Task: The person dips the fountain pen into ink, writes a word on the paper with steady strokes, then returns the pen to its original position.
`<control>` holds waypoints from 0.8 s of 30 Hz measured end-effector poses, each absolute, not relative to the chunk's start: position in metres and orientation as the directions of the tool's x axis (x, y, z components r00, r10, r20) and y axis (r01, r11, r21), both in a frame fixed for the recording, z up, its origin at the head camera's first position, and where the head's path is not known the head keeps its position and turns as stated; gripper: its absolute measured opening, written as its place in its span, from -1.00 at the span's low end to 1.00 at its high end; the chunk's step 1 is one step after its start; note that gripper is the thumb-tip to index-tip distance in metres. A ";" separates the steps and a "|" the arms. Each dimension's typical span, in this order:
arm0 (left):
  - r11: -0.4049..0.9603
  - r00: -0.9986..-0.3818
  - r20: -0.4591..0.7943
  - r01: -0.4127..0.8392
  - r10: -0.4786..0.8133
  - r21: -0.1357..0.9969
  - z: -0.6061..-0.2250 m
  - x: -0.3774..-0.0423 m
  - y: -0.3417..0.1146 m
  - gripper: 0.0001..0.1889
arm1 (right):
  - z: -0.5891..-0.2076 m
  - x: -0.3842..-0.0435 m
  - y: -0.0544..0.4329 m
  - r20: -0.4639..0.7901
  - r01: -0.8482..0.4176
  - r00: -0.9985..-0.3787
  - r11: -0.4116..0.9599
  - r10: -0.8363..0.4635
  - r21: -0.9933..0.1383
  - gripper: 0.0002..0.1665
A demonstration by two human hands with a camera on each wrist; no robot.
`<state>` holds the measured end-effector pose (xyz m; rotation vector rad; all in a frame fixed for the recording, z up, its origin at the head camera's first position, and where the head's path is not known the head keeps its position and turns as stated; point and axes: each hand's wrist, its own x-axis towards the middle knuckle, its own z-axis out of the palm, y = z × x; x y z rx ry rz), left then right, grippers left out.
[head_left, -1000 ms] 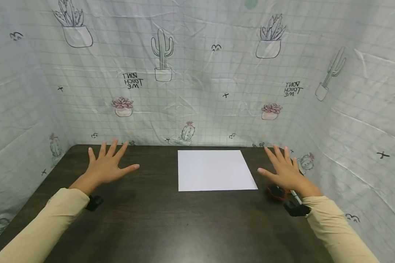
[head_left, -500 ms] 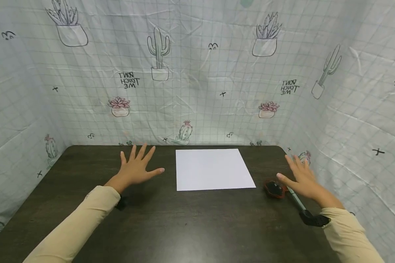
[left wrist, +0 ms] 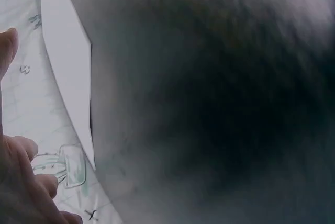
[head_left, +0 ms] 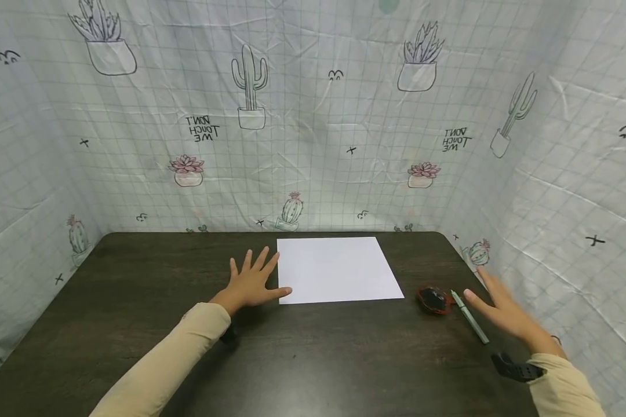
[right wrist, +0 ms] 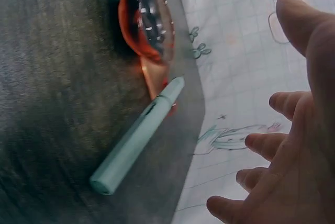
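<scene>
1. Paper (head_left: 339, 269), one blank white sheet, lies flat on the dark surface (head_left: 302, 370), near its far edge, with the red-rimmed object and the pen off to its right.
2. Left hand (head_left: 251, 285) is wide, fingers and thumb spread, and holds nothing. Seen from the head, its thumb and index finger overlap the left edge of the sheet; I cannot tell from that view whether they touch it.
3. Right hand (head_left: 506, 313) is also wide and holds nothing; it is raised near the right edge of the surface, just beside the pen, slightly blurred.
4. Pen (head_left: 469, 317), pale green, lies slanted on the surface. In the right wrist view it crosses in front of the narrow part of the red-rimmed object (head_left: 434, 300), which has a dark middle.
5. White cloth (head_left: 313, 145) with printed cacti and grid lines hangs behind the surface and along both sides.
</scene>
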<state>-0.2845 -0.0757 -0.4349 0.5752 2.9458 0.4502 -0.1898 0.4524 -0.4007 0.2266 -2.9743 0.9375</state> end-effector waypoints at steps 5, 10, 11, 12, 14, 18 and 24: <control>0.878 -0.915 -0.078 0.353 0.396 0.323 -0.443 -0.283 -0.063 -0.03 | -0.411 -0.186 0.457 -0.010 -0.071 -0.995 0.773 -0.100 -0.630 -0.07; 0.873 -0.901 -0.132 0.350 0.413 0.339 -0.449 -0.281 -0.057 -0.05 | -0.417 -0.185 0.461 -0.069 0.004 -0.996 0.769 -0.052 -0.640 -0.09; 0.874 -0.899 -0.147 0.346 0.413 0.341 -0.450 -0.281 -0.056 -0.05 | -0.418 -0.184 0.461 -0.075 0.010 -0.996 0.766 -0.050 -0.642 -0.09; 0.876 -0.898 -0.155 0.343 0.412 0.340 -0.451 -0.281 -0.056 -0.05 | -0.419 -0.185 0.462 -0.072 0.007 -0.996 0.764 -0.052 -0.645 -0.10; 0.876 -0.897 -0.171 0.333 0.409 0.348 -0.451 -0.281 -0.056 -0.06 | -0.422 -0.185 0.463 -0.069 0.001 -0.996 0.754 -0.058 -0.657 -0.13; 0.875 -0.889 -0.209 0.315 0.408 0.368 -0.453 -0.280 -0.056 -0.09 | -0.426 -0.185 0.465 -0.067 -0.002 -0.995 0.701 -0.071 -0.713 -0.19; 0.879 -0.880 -0.246 0.303 0.406 0.370 -0.458 -0.283 -0.056 -0.11 | -0.434 -0.189 0.471 -0.135 0.080 -0.990 0.660 -0.032 -0.747 -0.16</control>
